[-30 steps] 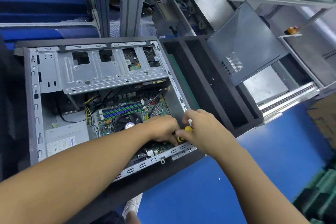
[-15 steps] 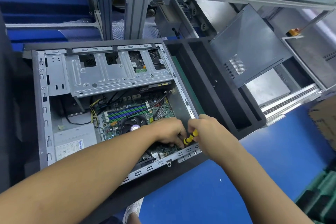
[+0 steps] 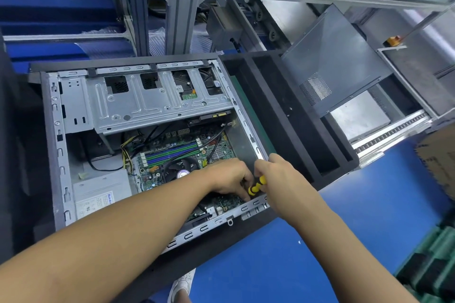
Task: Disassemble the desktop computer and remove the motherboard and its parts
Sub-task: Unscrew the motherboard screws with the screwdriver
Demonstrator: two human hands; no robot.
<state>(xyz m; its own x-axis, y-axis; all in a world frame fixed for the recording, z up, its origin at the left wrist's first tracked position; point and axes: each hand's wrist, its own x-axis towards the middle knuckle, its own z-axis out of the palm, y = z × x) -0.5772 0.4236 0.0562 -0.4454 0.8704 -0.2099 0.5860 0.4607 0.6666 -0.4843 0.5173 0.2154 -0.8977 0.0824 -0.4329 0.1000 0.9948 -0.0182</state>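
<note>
An open desktop computer case (image 3: 56,155) lies on its side, with a green motherboard (image 3: 187,152) inside under a black cooler fan (image 3: 179,167). My right hand (image 3: 280,177) grips a yellow and black screwdriver (image 3: 257,186), its tip pointing down into the case's near right corner. My left hand (image 3: 229,177) reaches in beside it, fingers curled at the screwdriver's tip; what they hold is hidden. A silver drive cage (image 3: 152,101) spans the top of the case and a power supply (image 3: 98,194) sits at the lower left.
A black foam tray (image 3: 295,115) with long slots lies right of the case. A grey metal side panel (image 3: 337,66) leans beyond it, by a roller conveyor (image 3: 391,133). Blue mat (image 3: 357,224) covers the bench. A cardboard box (image 3: 438,157) and green trays (image 3: 430,265) sit at right.
The view has shifted slightly. My right hand has tilted the screwdriver so more of its yellow handle shows, and both hands stay at the case's near right corner.
</note>
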